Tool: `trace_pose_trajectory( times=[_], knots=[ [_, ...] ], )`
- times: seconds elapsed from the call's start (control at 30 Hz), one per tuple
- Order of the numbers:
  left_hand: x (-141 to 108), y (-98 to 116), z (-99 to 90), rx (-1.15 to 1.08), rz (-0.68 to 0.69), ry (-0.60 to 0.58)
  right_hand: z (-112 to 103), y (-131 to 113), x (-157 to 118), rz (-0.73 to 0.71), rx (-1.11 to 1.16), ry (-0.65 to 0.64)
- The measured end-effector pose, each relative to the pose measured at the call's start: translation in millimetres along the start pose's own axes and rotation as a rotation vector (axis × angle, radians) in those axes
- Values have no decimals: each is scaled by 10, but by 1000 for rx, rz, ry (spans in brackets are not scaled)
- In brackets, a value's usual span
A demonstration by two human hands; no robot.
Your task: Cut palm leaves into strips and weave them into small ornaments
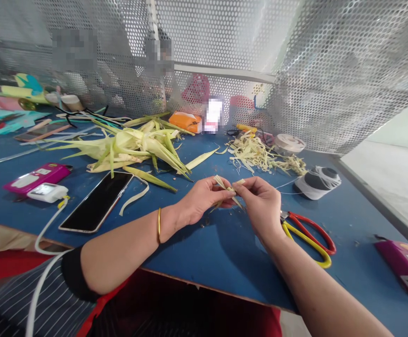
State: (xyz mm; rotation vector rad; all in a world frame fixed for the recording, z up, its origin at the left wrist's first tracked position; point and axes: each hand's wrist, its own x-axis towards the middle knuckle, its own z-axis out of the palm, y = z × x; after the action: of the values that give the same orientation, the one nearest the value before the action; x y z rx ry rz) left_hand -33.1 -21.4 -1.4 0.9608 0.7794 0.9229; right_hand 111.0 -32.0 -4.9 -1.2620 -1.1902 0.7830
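Observation:
Over the middle of the blue table, my left hand (207,194) is closed on a small bundle of corn husk strips (220,181). Thumb and fingers of my right hand (258,196) pinch the same bundle from the other side, and the two hands nearly touch. Behind them lies a heap of pale green corn husks (133,145). Curly husk scraps (251,152) are piled farther right. A white thread runs from near my right hand to a spool (318,181). Scissors (311,238) with red and yellow handles lie beside my right wrist, their blades partly hidden.
A black-screened phone (96,201) and a purple power strip (37,178) with a plugged white charger lie at left. Another purple power strip (405,267) is at the right edge. An orange packet (185,121) and a lit phone (213,113) stand before the perforated metal screen (218,37).

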Motion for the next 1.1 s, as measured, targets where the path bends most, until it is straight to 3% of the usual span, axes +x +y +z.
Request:
trace_pose_trajectory(
  times=[0.47, 0.83, 1.1],
  knots=[
    [17, 11, -24, -72, -13, -57, 18, -39, 9, 143, 288, -45],
    [26, 12, 30, 11, 42, 13, 46, -37, -16, 92, 348, -20],
    [48, -19, -13, -52, 34, -52, 58, -101, -33, 195, 411, -44]
  ],
)
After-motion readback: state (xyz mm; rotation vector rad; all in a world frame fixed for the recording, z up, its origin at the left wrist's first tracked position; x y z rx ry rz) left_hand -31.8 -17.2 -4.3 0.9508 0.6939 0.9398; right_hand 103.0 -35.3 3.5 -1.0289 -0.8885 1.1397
